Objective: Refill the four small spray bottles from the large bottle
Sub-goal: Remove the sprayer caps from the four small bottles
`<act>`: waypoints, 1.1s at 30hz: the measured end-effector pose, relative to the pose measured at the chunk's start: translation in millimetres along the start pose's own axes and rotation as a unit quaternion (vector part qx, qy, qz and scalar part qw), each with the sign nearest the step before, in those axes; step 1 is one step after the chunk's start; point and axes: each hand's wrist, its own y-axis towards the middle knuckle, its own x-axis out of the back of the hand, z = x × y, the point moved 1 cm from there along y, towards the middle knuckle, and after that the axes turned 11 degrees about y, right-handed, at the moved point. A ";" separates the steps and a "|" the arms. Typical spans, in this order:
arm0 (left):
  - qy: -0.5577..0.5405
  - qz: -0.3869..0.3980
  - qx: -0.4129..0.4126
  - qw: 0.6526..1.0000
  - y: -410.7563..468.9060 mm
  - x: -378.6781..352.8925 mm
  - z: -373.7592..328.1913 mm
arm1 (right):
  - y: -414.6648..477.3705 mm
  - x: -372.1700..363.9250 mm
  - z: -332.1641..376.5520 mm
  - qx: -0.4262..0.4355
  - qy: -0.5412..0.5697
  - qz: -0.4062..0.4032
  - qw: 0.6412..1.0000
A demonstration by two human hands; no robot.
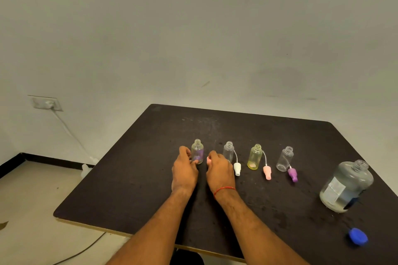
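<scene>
Both hands' fingers (pixel 195 162) beside leftmost open bottle (pixel 197 151) (perhaps touching).

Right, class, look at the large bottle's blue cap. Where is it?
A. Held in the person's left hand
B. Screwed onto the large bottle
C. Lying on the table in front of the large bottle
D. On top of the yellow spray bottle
C: the blue cap lies on the table, nearer the camera than the large bottle, whose neck is open.
</scene>
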 end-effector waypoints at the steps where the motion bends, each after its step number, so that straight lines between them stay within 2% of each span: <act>1: 0.003 0.001 0.001 1.000 0.0 0.4 -0.4 | 0.8 0.1 0.0 -0.003 -0.002 0.003 1.000; 19: 0.000 -0.001 -0.010 1.000 -2.2 3.2 -2.7 | -5.4 4.5 1.6 -0.002 0.000 -0.010 1.000; 28: -0.046 -0.063 -0.018 0.997 -13.1 14.5 -9.2 | -30.2 25.5 -3.5 0.009 0.066 -0.024 0.998; 33: -0.054 -0.134 -0.063 0.988 -18.8 20.1 -13.1 | -44.8 48.7 -18.2 0.007 0.124 -0.047 0.991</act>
